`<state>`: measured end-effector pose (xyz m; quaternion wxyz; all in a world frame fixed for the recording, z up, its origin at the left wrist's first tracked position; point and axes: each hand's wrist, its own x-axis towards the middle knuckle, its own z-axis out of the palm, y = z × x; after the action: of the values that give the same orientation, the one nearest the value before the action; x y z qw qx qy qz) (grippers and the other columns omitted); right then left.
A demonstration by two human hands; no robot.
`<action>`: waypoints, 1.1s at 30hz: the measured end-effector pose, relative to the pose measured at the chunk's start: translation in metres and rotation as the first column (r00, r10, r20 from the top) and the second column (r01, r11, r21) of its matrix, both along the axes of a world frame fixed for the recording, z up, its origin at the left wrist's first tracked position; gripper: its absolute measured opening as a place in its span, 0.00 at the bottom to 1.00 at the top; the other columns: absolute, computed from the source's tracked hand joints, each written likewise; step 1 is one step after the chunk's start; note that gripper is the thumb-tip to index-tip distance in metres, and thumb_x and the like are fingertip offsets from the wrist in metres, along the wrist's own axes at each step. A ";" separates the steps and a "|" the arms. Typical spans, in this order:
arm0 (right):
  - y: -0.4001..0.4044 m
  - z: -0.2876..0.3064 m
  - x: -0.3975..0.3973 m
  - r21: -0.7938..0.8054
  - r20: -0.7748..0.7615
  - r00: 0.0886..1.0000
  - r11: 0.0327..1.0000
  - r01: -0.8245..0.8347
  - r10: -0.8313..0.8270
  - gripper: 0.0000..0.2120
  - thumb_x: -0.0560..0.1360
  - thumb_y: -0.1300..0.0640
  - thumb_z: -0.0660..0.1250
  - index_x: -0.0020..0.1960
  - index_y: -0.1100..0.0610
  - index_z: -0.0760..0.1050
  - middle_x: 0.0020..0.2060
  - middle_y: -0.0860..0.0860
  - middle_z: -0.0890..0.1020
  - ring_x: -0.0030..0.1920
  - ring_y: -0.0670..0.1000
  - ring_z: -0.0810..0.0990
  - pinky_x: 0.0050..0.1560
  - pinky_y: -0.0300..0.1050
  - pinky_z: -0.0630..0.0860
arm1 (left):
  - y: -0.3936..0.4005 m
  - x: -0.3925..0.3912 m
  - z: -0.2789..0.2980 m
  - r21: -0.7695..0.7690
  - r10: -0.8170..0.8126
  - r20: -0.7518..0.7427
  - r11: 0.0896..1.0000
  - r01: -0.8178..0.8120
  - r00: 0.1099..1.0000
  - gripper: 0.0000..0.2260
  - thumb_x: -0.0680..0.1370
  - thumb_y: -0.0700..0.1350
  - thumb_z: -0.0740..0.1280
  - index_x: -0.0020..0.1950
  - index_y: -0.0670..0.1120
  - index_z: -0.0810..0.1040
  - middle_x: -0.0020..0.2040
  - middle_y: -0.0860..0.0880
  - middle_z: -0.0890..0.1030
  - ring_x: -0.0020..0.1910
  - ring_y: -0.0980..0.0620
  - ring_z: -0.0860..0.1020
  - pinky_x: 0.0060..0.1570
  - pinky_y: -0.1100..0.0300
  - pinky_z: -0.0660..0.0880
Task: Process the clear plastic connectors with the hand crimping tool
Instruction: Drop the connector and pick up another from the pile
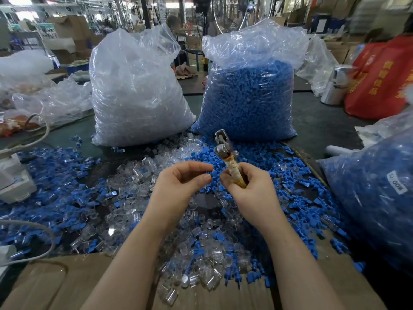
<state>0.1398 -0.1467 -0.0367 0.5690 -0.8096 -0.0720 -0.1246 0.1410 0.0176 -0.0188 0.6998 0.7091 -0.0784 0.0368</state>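
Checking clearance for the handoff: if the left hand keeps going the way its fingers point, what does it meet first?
Probably the right hand, which grips the hand crimping tool by its taped handle. The left hand has its fingers curled toward it, empty, with a small gap between. Depth is unclear from one view.

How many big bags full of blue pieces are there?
2. One blue bag stands at the back of the table beside the clear-piece bag; another blue bag lies at the right edge, partly cut off. More may be hidden.

A dark green table (317,121) carries two tall plastic bags (138,90), one of clear connectors, one of blue pieces (248,97), with loose connectors (138,175) scattered between cardboard (55,283).
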 end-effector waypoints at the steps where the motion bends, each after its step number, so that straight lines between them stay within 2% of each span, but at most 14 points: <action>1: 0.000 0.001 -0.001 0.008 0.001 1.000 1.000 -0.013 0.013 0.08 0.77 0.52 0.70 0.41 0.53 0.77 0.27 0.43 0.74 0.28 0.42 0.69 0.30 0.37 0.67 | 0.000 0.000 0.000 0.007 -0.006 0.002 1.000 0.006 1.000 0.08 0.73 0.37 0.73 0.47 0.49 0.85 0.44 0.50 0.86 0.45 0.55 0.84 0.47 0.66 0.79; 6: 0.001 0.001 -0.001 0.009 -0.004 0.999 0.999 -0.035 0.035 0.07 0.77 0.53 0.70 0.40 0.50 0.76 0.28 0.42 0.77 0.28 0.42 0.71 0.29 0.40 0.69 | 0.000 0.000 0.000 0.078 -0.045 0.006 0.996 0.044 0.999 0.11 0.74 0.35 0.72 0.50 0.49 0.84 0.44 0.51 0.86 0.45 0.57 0.84 0.46 0.68 0.78; 8: 0.002 0.000 -0.001 -0.004 -0.004 1.000 1.000 -0.018 0.018 0.10 0.77 0.53 0.70 0.38 0.49 0.74 0.26 0.41 0.75 0.26 0.41 0.68 0.27 0.36 0.66 | 0.005 0.002 -0.003 0.293 0.002 0.030 0.956 -0.010 1.000 0.12 0.75 0.37 0.73 0.53 0.53 0.82 0.43 0.53 0.86 0.43 0.58 0.83 0.45 0.68 0.78; 10: 0.003 -0.001 -0.001 -0.023 0.004 1.000 1.000 0.018 -0.018 0.14 0.77 0.52 0.70 0.35 0.48 0.71 0.25 0.40 0.73 0.25 0.42 0.66 0.27 0.35 0.64 | 0.013 0.004 -0.006 0.609 0.080 0.072 0.786 -0.107 0.994 0.11 0.76 0.41 0.72 0.50 0.57 0.80 0.42 0.56 0.83 0.39 0.60 0.80 0.41 0.67 0.76; 12: 0.003 -0.002 0.000 -0.059 0.008 0.998 0.996 0.061 -0.061 0.15 0.77 0.51 0.69 0.34 0.47 0.69 0.25 0.40 0.73 0.25 0.42 0.67 0.28 0.36 0.63 | 0.020 0.007 -0.007 0.773 0.095 0.047 0.627 -0.096 0.994 0.08 0.76 0.43 0.70 0.45 0.58 0.79 0.42 0.59 0.80 0.36 0.61 0.77 0.36 0.66 0.74; 15: 0.003 -0.003 0.001 -0.085 0.013 0.995 0.991 0.102 -0.101 0.15 0.77 0.50 0.69 0.34 0.47 0.68 0.26 0.38 0.73 0.27 0.42 0.68 0.30 0.40 0.64 | 0.020 0.010 -0.011 0.856 0.045 -0.045 0.516 0.016 0.998 0.08 0.76 0.44 0.68 0.50 0.57 0.82 0.42 0.60 0.79 0.39 0.62 0.78 0.35 0.69 0.73; 17: 0.003 -0.003 0.001 -0.092 0.027 0.993 0.989 0.115 -0.113 0.15 0.77 0.50 0.69 0.34 0.46 0.68 0.27 0.38 0.74 0.27 0.42 0.68 0.31 0.40 0.64 | 0.016 0.012 -0.013 0.875 0.038 -0.046 0.484 0.022 0.998 0.10 0.77 0.43 0.67 0.54 0.55 0.83 0.42 0.61 0.79 0.39 0.65 0.77 0.34 0.73 0.70; 21: 0.003 -0.001 0.001 -0.095 0.041 0.992 0.988 0.122 -0.119 0.10 0.76 0.52 0.69 0.38 0.49 0.73 0.30 0.42 0.76 0.30 0.46 0.70 0.33 0.51 0.72 | 0.011 0.011 -0.011 0.904 0.070 -0.032 0.429 -0.001 0.997 0.11 0.77 0.41 0.65 0.51 0.55 0.84 0.39 0.61 0.78 0.35 0.62 0.80 0.34 0.68 0.77; 23: 0.003 0.000 0.001 -0.102 0.038 0.991 0.986 0.129 -0.126 0.05 0.76 0.54 0.69 0.42 0.52 0.76 0.32 0.46 0.78 0.34 0.51 0.75 0.38 0.55 0.76 | 0.009 0.010 -0.010 0.916 0.058 -0.015 0.402 -0.009 0.998 0.12 0.76 0.40 0.64 0.50 0.56 0.83 0.38 0.62 0.76 0.34 0.62 0.77 0.33 0.68 0.75; 25: 0.004 0.000 0.001 -0.111 0.042 0.991 0.985 0.134 -0.130 0.04 0.76 0.55 0.69 0.43 0.53 0.77 0.33 0.47 0.78 0.36 0.53 0.76 0.40 0.57 0.77 | 0.008 0.008 -0.010 0.924 0.027 -0.004 0.382 -0.007 1.000 0.12 0.75 0.40 0.65 0.49 0.57 0.83 0.37 0.63 0.75 0.34 0.63 0.76 0.32 0.68 0.73; 27: 0.004 0.000 0.002 -0.108 0.047 0.990 0.985 0.138 -0.133 0.04 0.76 0.55 0.69 0.43 0.53 0.76 0.33 0.47 0.78 0.36 0.53 0.76 0.40 0.57 0.77 | 0.009 0.008 -0.010 0.928 0.003 -0.017 0.372 0.014 1.000 0.12 0.74 0.40 0.66 0.47 0.57 0.82 0.39 0.62 0.78 0.38 0.62 0.77 0.37 0.66 0.76; 29: 0.003 0.000 0.002 -0.104 0.049 0.989 0.985 0.141 -0.137 0.04 0.76 0.55 0.69 0.43 0.52 0.76 0.33 0.47 0.78 0.36 0.53 0.76 0.40 0.57 0.77 | 0.011 0.009 -0.012 0.917 0.012 -0.041 0.398 0.033 0.999 0.11 0.74 0.39 0.68 0.44 0.57 0.82 0.40 0.61 0.79 0.40 0.62 0.78 0.39 0.66 0.76; 31: 0.002 -0.001 0.002 -0.099 0.048 0.990 0.985 0.140 -0.136 0.04 0.75 0.55 0.69 0.42 0.52 0.76 0.33 0.46 0.77 0.35 0.52 0.75 0.40 0.57 0.77 | 0.012 0.010 -0.013 0.883 0.050 -0.057 0.469 0.027 0.997 0.11 0.75 0.39 0.70 0.42 0.57 0.82 0.38 0.61 0.80 0.37 0.64 0.78 0.34 0.71 0.73; 33: 0.003 -0.001 0.001 -0.081 0.041 0.991 0.988 0.134 -0.131 0.04 0.75 0.55 0.70 0.42 0.52 0.76 0.32 0.46 0.78 0.34 0.51 0.75 0.40 0.57 0.77 | 0.012 0.010 -0.012 0.786 0.094 -0.068 0.618 -0.004 0.993 0.09 0.76 0.42 0.72 0.42 0.56 0.82 0.37 0.60 0.82 0.34 0.64 0.80 0.30 0.74 0.71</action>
<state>0.1410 -0.1441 -0.0373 0.5238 -0.8334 -0.0335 -0.1734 0.1513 0.0294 -0.0311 0.3223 0.9459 -0.0312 -0.0185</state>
